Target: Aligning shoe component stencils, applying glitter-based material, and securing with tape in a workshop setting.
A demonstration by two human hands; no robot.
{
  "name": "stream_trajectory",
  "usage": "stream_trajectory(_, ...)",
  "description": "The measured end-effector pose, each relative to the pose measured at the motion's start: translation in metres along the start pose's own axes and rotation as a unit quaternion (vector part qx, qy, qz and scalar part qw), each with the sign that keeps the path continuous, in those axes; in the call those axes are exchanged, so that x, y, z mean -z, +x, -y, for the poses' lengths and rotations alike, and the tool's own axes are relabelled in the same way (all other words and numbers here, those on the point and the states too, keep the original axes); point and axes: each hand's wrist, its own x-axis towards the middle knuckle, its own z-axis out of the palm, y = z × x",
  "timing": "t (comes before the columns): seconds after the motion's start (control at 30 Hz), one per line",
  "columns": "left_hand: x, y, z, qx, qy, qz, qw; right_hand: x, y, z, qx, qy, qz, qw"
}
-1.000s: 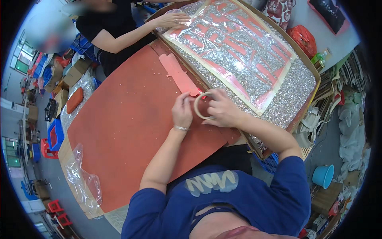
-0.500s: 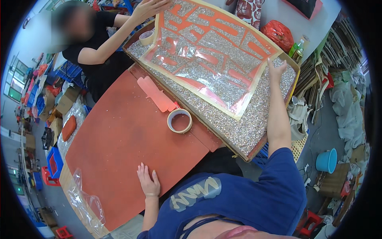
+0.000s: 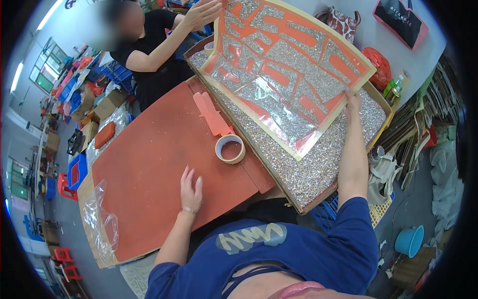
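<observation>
My right hand (image 3: 352,101) is closed on the taped right edge of a large clear sheet (image 3: 298,67) with orange-red shapes and a pale tape border. The sheet lies at a tilt over a shallow tray (image 3: 266,166) filled with silvery glitter (image 3: 318,172). Over a red board (image 3: 149,159), my left hand (image 3: 191,193) holds nothing, its fingers stretched out; whether it touches the board I cannot tell. Ahead of it are a roll of tape (image 3: 220,148) and a flat pink piece (image 3: 211,115). Another person's hand (image 3: 203,15) is at the sheet's far left corner.
A second tape roll (image 3: 209,49) sits at the tray's far left corner. Crumpled clear plastic (image 3: 102,229) lies on the board's left edge. Beyond the tray are a red plastic bag (image 3: 377,70) and small bottles (image 3: 395,88). A blue bucket (image 3: 409,241) stands on the floor at right.
My right hand has gone from spread fingers at the sheet's edge to a grip on it. My left hand's fingers have shifted from lying flat on the board. The whole view has turned slightly.
</observation>
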Motion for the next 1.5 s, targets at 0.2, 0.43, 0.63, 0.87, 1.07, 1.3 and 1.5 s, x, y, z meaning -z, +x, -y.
stream_trajectory(0.2,-0.006,0.160,-0.194,-0.135,-0.243,0.173,0.945,-0.043,-0.051,0.116,0.272,-0.043,-0.050,0.960)
stream_trajectory(0.43,-0.008,0.246,-0.436,0.092,-0.517,0.288,0.801,-0.067,-0.117,0.230,0.523,-0.207,0.013,0.827)
stream_trajectory(0.63,-0.040,0.266,-0.466,0.120,-0.589,0.248,0.760,-0.067,-0.176,0.260,0.652,-0.418,-0.025,0.632)
stream_trajectory(0.87,-0.049,0.272,-0.464,0.111,-0.604,0.244,0.751,-0.096,-0.256,0.229,0.089,-0.185,0.589,0.781)
stream_trajectory(1.07,-0.009,0.262,-0.424,0.062,-0.607,0.277,0.742,-0.146,-0.190,0.146,0.117,-0.263,0.476,0.831)
stream_trajectory(1.3,0.098,0.223,-0.330,-0.034,-0.570,0.315,0.758,-0.170,-0.196,0.139,0.014,-0.157,0.401,0.903)
stream_trajectory(1.5,0.229,0.152,-0.202,-0.101,-0.455,0.258,0.846,-0.199,-0.234,0.135,0.061,-0.022,0.330,0.942)
